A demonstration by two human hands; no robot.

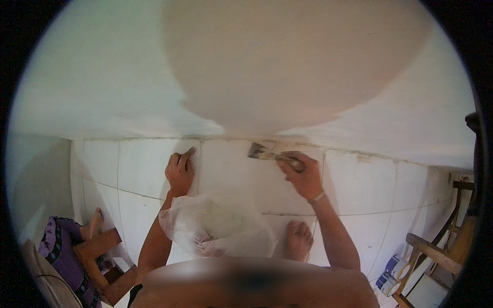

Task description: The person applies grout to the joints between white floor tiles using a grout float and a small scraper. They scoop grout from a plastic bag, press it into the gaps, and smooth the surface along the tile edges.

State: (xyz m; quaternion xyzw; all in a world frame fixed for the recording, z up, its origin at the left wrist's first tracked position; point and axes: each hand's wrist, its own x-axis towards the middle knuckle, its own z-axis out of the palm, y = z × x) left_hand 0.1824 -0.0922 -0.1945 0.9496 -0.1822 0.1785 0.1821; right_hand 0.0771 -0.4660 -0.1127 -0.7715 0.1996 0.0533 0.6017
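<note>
My right hand (pixel 303 174) grips the handle of a putty knife (pixel 261 152) with a smeared, stained blade. The blade points left and lies over the white floor tiles (pixel 226 177), a little short of the wall's foot. My left hand (pixel 180 172) is closed, its knuckles bent, close to a tile joint near the wall; whatever its fingertips pinch, if anything, is too small to make out. Beside my left forearm is a translucent plastic bag (pixel 221 226) with pale contents inside. The pale wall (pixel 118 97) rises ahead, with a large shadow across it.
My bare foot (pixel 299 240) rests on the tiles between my arms. At left are a wooden frame (pixel 110 256), purple patterned cloth (pixel 61 251) and another person's foot (pixel 95 223). Wooden furniture (pixel 436 254) and white-and-blue cans (pixel 393 274) stand at right.
</note>
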